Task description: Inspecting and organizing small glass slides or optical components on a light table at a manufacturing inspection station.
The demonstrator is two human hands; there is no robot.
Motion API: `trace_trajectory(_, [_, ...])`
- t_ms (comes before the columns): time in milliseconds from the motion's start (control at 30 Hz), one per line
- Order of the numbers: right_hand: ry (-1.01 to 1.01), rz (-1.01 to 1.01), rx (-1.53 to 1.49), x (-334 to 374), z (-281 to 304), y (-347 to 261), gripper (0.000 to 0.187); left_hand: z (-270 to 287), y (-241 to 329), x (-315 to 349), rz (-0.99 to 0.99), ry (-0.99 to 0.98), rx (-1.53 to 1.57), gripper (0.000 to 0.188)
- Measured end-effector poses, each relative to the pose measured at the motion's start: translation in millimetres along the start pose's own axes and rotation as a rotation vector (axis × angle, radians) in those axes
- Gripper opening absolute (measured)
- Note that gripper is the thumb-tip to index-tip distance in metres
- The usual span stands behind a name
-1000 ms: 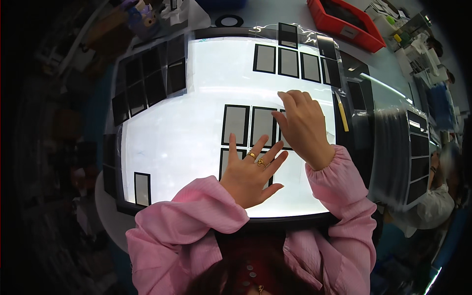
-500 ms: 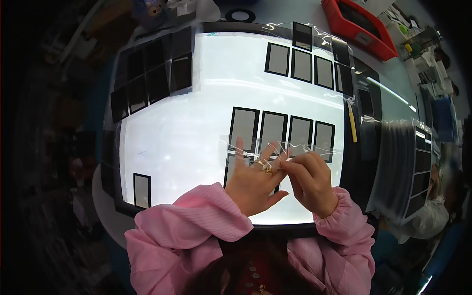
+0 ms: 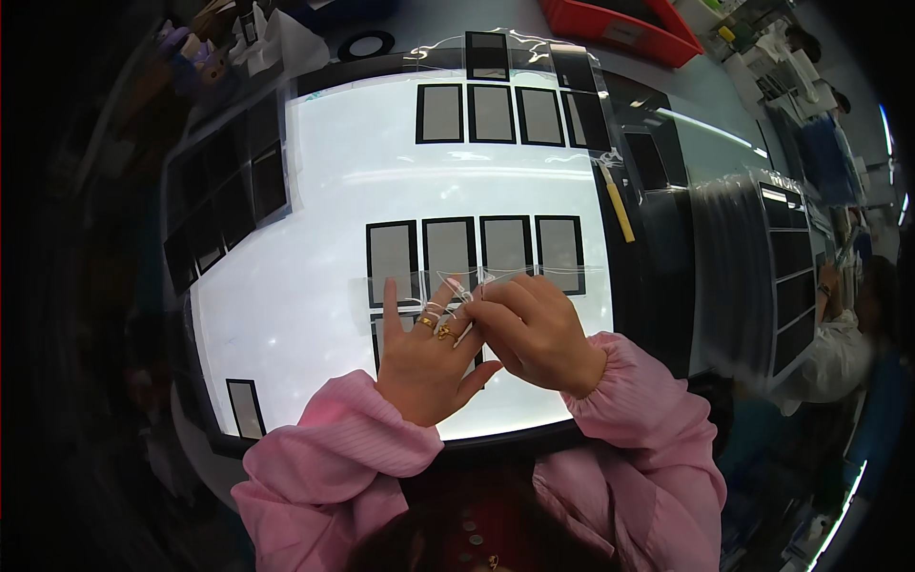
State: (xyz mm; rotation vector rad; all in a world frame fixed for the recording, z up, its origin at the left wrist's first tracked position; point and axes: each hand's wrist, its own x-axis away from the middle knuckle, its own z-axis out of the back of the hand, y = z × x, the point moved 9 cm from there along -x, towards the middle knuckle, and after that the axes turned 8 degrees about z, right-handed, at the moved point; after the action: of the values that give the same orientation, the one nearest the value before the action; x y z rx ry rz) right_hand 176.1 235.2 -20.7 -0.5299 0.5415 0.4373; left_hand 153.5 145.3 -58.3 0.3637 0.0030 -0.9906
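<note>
Across the lower row of black-framed grey panels [image 3: 448, 246] on a lit light table lies a crinkled clear plastic film [image 3: 515, 274]. My left hand [image 3: 429, 367], with gold-coloured rings, rests on the film with its fingers spread, covering part of the panels beneath. Close against its fingertips, my right hand [image 3: 538, 329] is closed in a pinch on the film, palm down. The exact pinch point is partly hidden behind the knuckles. More panels show from under my left hand.
The light table [image 3: 286, 315] glows white within a dark rim. Film-covered dark panels [image 3: 229, 191] lie at its left, a single panel [image 3: 245, 408] at lower left, and another row [image 3: 491, 112] at the back. A yellow pen-like tool [image 3: 618, 205] lies right; a red bin [image 3: 624, 29] stands beyond.
The whole view has swung, so the light table sits further left in the picture. Both hands keep nearly the same pose at the film, with little visible change between them.
</note>
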Motion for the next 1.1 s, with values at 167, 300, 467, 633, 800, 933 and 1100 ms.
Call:
trace_trajectory(167, [0.005, -0.002, -0.001, 2, 2, 3, 0.034, 3, 1, -1, -0.003, 0.018, 0.002, 0.043])
trace_trajectory(300, [0.012, -0.002, 0.011, 2, 2, 5, 0.035, 5, 1, -2, -0.005, 0.011, 0.010, 0.044])
trace_trajectory(467, [0.018, -0.008, 0.020, 2, 5, 9, 0.035, 5, 1, -5, 0.003, 0.007, 0.012, 0.043])
trace_trajectory(633, [0.026, -0.030, 0.028, -2, 8, 16, 0.035, 6, -4, -6, -0.016, -0.018, -0.046, 0.044])
trace_trajectory(800, [0.062, -0.267, 0.285, -2, 30, 72, 0.025, 13, -23, -17, 0.115, -0.049, -0.056, 0.065])
trace_trajectory(933, [0.087, -0.307, 0.305, 4, 35, 93, 0.014, 19, -34, -19, 0.195, 0.020, -0.088, 0.068])
trace_trajectory(1100, [0.189, -0.265, 0.251, 2, 46, 79, 0.014, 38, 3, 1, -0.071, 0.167, 0.171, 0.032])
